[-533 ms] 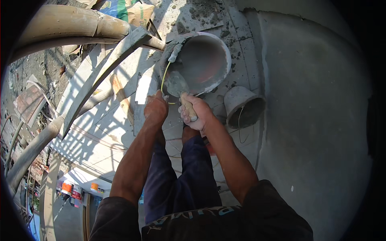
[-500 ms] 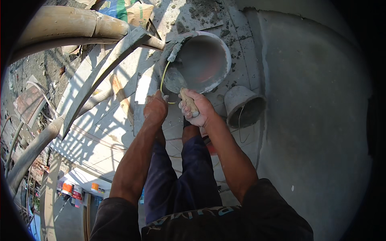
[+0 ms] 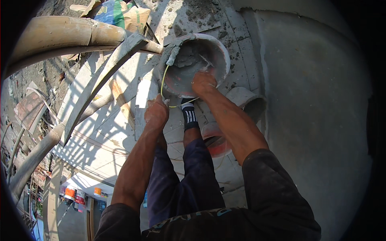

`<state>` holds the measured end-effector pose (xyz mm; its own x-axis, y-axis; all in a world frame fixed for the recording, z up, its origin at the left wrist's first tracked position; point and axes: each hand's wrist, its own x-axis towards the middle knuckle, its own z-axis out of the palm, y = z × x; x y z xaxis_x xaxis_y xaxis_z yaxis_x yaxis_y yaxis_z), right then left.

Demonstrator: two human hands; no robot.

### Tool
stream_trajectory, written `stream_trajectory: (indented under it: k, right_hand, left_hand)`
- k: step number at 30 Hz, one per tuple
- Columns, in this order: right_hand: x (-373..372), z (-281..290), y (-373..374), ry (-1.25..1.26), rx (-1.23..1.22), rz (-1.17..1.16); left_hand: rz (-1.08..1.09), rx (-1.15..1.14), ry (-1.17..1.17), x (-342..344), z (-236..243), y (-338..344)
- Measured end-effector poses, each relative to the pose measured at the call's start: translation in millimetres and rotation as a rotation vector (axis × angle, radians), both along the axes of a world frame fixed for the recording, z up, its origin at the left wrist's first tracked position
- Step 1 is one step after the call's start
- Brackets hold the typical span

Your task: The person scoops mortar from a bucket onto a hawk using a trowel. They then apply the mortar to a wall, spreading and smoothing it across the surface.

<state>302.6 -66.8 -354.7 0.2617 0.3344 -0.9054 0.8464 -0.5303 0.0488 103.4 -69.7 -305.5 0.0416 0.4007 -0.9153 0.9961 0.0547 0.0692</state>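
A round bucket point(image 3: 225, 60) has a mortar-crusted rim and wet grey mix point(image 3: 187, 60) inside. Its thin yellow handle point(image 3: 164, 77) is caked with a grey lump near the upper left. My left hand point(image 3: 157, 110) is closed round the lower part of this handle, outside the bucket. My right hand point(image 3: 204, 83) is closed and reaches down inside the bucket, holding a mortar-coated trowel point(image 3: 206, 59) whose grip is mostly hidden by the fingers. My socked foot point(image 3: 189, 114) shows between my arms, just below the bucket.
A grey bucket point(image 3: 253, 107) lies beside my right forearm, a red one point(image 3: 216, 148) beneath it. Bamboo poles point(image 3: 72, 32) and a board point(image 3: 104, 72) cross the left side, with sacks point(image 3: 120, 14) behind. Paint cans point(image 3: 78, 197) sit lower left. A concrete surface point(image 3: 313, 120) spans the right.
My right hand and trowel have moved up and right, deeper into the bucket, and the grey mix now shows heaped. My left hand has shifted slightly down. The red bucket is more visible.
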Motion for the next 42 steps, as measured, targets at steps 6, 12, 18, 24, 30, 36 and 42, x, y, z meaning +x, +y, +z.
stream_trajectory:
  k: [6, 12, 18, 24, 30, 36, 42]
  right_hand:
    - [-18, 1, 0, 0.198, -0.078, -0.105]
    - [-40, 14, 38, 0.414, -0.251, -0.876]
    - [22, -5, -31, 0.872, -0.147, -2.078]
    - [20, 47, -49, 0.117, 0.290, -0.995]
    - [-4, 19, -36, -0.111, 0.331, -0.451]
    - [-33, -3, -33, -0.035, 0.161, -0.304]
    - [-38, 22, -28, 0.140, 0.080, -0.202]
  left_hand:
    - [0.005, 0.007, -0.025, 1, -5, -3]
    - [-0.021, 0.007, 0.043, -22, 5, 6]
    - [0.001, 0.006, -0.013, 11, 9, 11]
    - [-0.018, 0.027, 0.005, -2, 9, 15]
    - [-0.007, -0.013, -0.027, 15, 18, 13]
    - [-0.013, 0.000, 0.019, 12, 17, 14]
    - [0.004, 0.002, -0.004, 1, 13, 4]
